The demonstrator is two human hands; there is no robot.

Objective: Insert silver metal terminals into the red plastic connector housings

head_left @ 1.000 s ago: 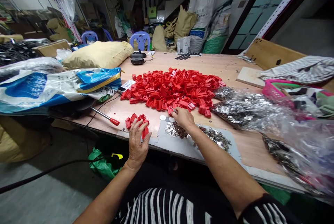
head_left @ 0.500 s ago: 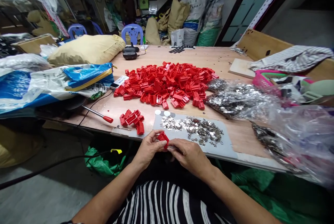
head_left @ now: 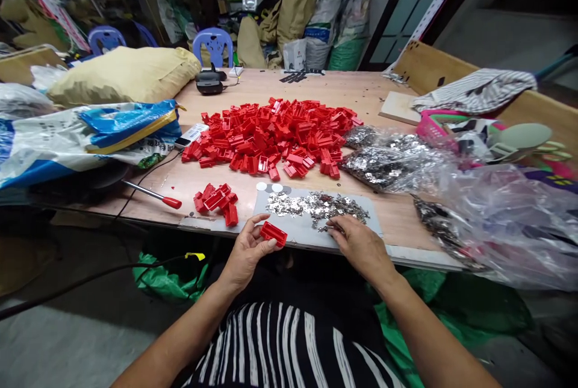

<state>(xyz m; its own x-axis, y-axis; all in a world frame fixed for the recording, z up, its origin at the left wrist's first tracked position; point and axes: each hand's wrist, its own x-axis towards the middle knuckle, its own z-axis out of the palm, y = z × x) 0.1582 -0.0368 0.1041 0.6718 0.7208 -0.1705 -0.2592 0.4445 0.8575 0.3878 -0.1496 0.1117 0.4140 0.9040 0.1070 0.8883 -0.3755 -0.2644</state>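
Between the thumb and fingers of my left hand [head_left: 247,250] is a small red plastic case [head_left: 273,234], its hollow side facing up, held over the table's front edge. My right hand [head_left: 359,246] reaches onto the grey mat [head_left: 300,234], fingertips pinched at the near side of a spread of small metal pieces [head_left: 341,208]. Whether a piece is between those fingertips is too small to make out. Left of them on the mat lie shiny flat metal pieces [head_left: 284,203]. A small group of red cases [head_left: 217,198] sits left of the mat.
A large heap of red cases [head_left: 271,135] covers the middle of the table. Plastic bags of metal parts [head_left: 397,162] lie on the right. A red-tipped lever [head_left: 171,202] juts in from the left, near a blue-white sack [head_left: 130,129]. A scanner-like black device [head_left: 210,82] stands behind.
My right hand has left the red case and moved right to the metal pieces. My left hand keeps the case, now turned with its hollow side showing. The view has shifted slightly.
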